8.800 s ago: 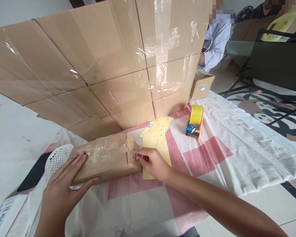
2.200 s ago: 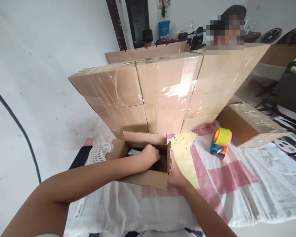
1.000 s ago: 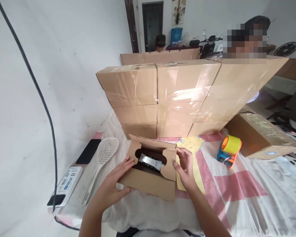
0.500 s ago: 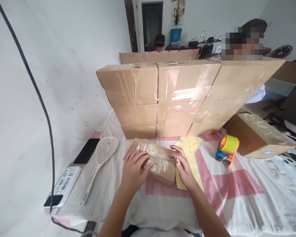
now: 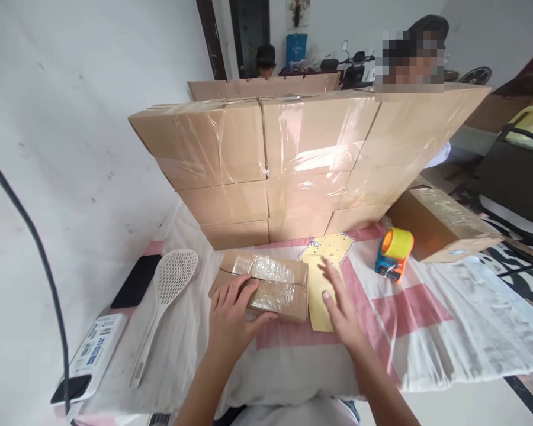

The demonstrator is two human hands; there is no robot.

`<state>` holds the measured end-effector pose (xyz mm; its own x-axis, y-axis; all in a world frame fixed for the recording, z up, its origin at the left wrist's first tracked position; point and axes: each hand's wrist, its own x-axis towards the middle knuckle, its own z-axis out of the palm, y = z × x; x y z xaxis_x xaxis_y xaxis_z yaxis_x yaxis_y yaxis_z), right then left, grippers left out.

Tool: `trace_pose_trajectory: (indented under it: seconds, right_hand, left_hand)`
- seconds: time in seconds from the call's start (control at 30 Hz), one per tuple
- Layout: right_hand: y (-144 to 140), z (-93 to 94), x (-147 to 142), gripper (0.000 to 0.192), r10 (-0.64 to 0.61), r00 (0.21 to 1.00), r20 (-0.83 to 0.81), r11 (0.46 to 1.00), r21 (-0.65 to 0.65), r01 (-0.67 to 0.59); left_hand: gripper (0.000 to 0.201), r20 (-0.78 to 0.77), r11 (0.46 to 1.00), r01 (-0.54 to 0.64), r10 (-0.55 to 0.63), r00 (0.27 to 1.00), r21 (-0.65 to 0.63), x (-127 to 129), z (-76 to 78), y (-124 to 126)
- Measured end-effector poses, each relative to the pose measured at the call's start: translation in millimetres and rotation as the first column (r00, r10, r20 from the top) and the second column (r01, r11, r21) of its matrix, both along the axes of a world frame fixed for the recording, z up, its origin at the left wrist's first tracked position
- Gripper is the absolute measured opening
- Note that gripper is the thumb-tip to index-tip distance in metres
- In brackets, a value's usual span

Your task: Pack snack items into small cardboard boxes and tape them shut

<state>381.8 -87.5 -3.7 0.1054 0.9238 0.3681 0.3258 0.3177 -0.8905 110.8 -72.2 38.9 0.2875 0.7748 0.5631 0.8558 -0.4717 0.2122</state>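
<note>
A small cardboard box (image 5: 288,272), sealed on top with shiny clear tape, lies slightly turned on the cloth-covered table. My left hand (image 5: 233,310) grips its near left part, with the fingers over the top and the thumb along the near edge. To the right of the box, my right hand (image 5: 340,302) is open, fingers spread, apart from the box and above a yellow patch (image 5: 322,290) on the table. Farther right stands an orange and blue tape dispenser (image 5: 393,257) with a yellow roll.
Large taped cardboard boxes (image 5: 308,139) form a wall behind. An open carton (image 5: 444,228) stands at right. A white slotted skimmer (image 5: 173,275), a black phone (image 5: 135,281) and a white power strip (image 5: 93,349) lie left. Two people are beyond the boxes.
My right hand has let go of the box and moved right, its fingers opening. My left hand has shifted toward the box's near edge. The camera view has turned right.
</note>
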Motion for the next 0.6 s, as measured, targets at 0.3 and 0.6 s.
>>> trace_pose_trajectory:
  seconds: [0.3,0.6]
  right_hand:
    - [65,29.8,200,0.027,-0.728,0.582,-0.362,0.682,-0.296,0.669]
    - [101,4.9,199,0.044,-0.42,0.804,-0.422,0.878,-0.412,0.242]
  left_hand:
    - [0.069,-0.023,0.988,-0.102,0.105,0.994,0.113,17,-21.1,10]
    - [0.059,-0.057,0.987,-0.118,0.124,0.991,0.11,18,-13.4,13]
